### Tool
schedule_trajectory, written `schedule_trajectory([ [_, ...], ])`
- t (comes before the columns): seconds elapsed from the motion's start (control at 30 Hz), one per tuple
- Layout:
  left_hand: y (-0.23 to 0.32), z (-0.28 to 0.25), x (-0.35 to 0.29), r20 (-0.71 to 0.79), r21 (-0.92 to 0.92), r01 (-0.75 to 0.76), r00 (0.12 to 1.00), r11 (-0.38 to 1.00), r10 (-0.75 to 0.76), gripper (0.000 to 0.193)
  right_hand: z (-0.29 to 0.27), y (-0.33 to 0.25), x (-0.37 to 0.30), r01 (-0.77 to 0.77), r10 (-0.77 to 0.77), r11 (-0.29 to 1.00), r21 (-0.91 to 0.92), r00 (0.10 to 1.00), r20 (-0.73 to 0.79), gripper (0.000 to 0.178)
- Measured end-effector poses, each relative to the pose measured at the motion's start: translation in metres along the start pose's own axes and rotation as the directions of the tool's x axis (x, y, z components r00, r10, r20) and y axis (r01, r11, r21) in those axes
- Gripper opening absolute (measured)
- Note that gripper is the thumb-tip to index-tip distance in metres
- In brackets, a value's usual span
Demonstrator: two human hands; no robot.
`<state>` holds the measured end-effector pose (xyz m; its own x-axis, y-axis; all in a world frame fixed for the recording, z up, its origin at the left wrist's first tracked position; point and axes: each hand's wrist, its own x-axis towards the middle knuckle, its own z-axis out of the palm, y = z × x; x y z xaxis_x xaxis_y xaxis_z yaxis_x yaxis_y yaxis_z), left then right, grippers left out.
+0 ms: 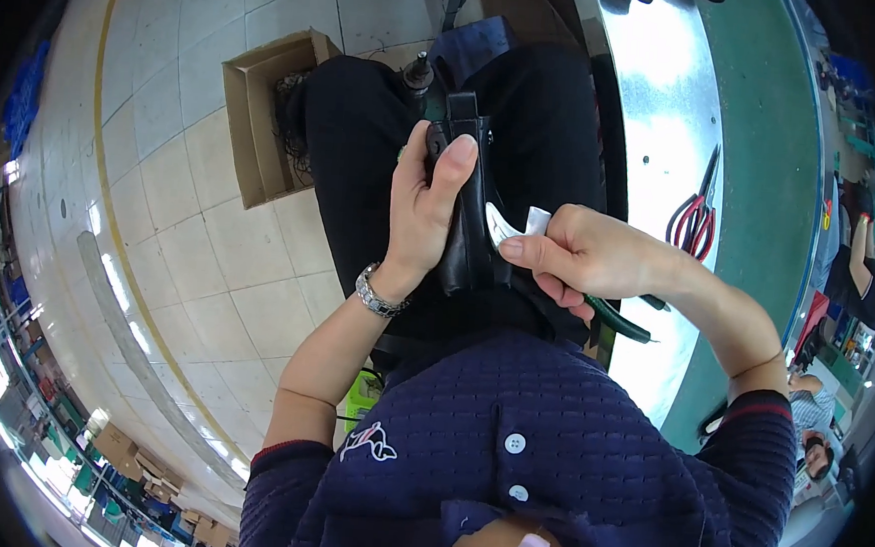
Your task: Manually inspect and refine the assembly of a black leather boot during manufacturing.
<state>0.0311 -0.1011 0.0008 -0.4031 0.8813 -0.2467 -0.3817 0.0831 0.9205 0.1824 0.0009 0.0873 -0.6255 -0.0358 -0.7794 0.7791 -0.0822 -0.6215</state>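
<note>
Between my thighs is a long, glossy black piece (473,211) that looks like a leather shoe; its exact kind is hard to make out. My left hand (427,208) is closed round its left side, thumb lying along the top and most fingers hidden behind. My right hand (591,251) grips green-handled pincers (617,323), whose curved silver head comes close to the black piece's right side. Whether the jaws touch it I cannot tell. Just beyond my left fingers, a dark post with a metal tip (420,72) rises between my knees.
An open cardboard box (256,132) with dark tangled contents stands on the tiled floor by my left leg. To my right runs a bench with a shiny metal sheet (659,97) and green top (761,143). Red-handled scissors (693,224) lie there. Other people are farther right.
</note>
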Motion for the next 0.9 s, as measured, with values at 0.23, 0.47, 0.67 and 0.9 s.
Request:
schedule_trajectory([
  [0.23,-0.001,0.001,0.017,-0.033,-0.01,-0.02,0.999,1.0,0.019,0.034,0.015,-0.009,-0.001,0.008,-0.171,0.912,-0.41,0.916,-0.363,0.07],
  [0.47,0.002,0.0,0.034,-0.01,-0.101,0.1,0.995,0.99,-0.102,0.034,0.021,0.018,0.007,0.187,-0.168,0.982,0.016,0.914,-0.37,0.069],
  [0.67,0.002,0.002,0.033,-0.002,-0.132,0.13,0.991,0.983,-0.131,0.032,0.05,0.035,0.001,0.151,-0.288,0.947,-0.282,0.787,-0.546,0.06],
  [0.9,0.001,0.005,0.03,-0.077,-0.144,0.107,0.99,0.984,-0.119,0.03,0.081,0.043,0.02,0.071,-0.492,0.843,-0.533,0.503,-0.711,0.05],
])
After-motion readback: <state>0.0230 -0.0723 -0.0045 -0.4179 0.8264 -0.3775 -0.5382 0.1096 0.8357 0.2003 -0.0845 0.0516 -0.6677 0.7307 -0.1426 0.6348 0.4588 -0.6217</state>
